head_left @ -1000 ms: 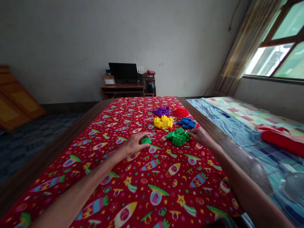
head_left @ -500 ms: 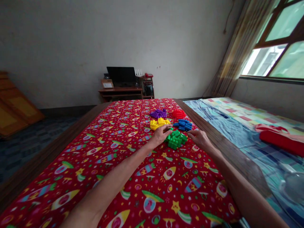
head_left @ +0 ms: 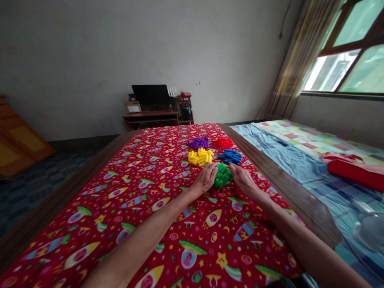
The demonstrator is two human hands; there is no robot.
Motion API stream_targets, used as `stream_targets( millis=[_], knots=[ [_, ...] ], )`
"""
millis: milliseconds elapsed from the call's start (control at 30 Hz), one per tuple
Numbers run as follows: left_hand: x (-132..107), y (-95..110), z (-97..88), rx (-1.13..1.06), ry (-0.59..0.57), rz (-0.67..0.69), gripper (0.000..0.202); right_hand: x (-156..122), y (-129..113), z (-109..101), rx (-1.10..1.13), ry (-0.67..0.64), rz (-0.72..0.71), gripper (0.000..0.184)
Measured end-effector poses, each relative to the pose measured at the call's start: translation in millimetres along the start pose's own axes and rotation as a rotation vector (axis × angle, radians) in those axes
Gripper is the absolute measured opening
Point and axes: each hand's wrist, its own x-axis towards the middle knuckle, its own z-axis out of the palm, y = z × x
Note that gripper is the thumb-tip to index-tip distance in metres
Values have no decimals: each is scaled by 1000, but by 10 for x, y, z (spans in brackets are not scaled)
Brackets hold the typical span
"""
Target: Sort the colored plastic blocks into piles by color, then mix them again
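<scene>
A heap of green plastic toy blocks lies on the red patterned cloth. My left hand rests against the heap's left side, fingers stretched out and slightly curved. From the other side my right hand presses in, its fingers straight and together, palm toward the blocks. Neither hand has its fingers wrapped round a block. Just beyond are a yellow pile and a blue pile of blocks. Farther back lie a purple pile and a red pile.
The cloth covers a long table with a dark wooden edge showing on the right. Beside it is a bed with a red item on it. A desk with a black monitor stands by the far wall.
Both hands have come closer together, from fingertips above and beside the green blocks to flat against the heap's two sides. The green heap looks narrower.
</scene>
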Motion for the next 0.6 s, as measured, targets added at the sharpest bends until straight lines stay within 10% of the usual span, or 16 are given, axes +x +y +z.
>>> stream_targets(
  millis=[600],
  knots=[
    [-25, 93, -77, -53, 85, -4, 46, -40, 35, 89, 47, 120, 71, 63]
  ],
)
